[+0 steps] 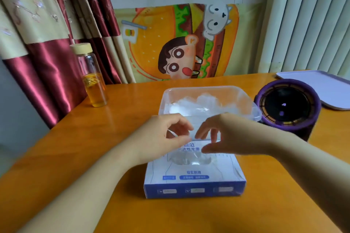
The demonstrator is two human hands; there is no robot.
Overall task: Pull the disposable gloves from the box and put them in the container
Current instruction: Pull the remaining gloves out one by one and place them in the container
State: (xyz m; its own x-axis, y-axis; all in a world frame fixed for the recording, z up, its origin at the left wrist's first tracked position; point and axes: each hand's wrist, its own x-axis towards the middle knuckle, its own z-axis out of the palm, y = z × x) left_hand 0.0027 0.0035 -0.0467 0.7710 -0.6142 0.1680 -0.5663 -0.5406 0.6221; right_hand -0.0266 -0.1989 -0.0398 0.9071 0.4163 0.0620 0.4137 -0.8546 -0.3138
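Left hand, right hand pinch glove over box.

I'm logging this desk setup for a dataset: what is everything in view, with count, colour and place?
glove box: one, blue and white, table front centre
container: one, clear plastic, behind the glove box
pile of gloves: one, whitish-clear, inside the container
held glove: one, clear, above the glove box
bottle: one, glass, beige cap, amber liquid, table's left side
round device: one, purple and black, right of the container
tray: one, pale, far right
cartoon cloth: one, mostly orange, on the wall
curtain: one, red and beige, left
table: one, orange wood
left hand: one, pinching the held glove
right hand: one, holding its other side
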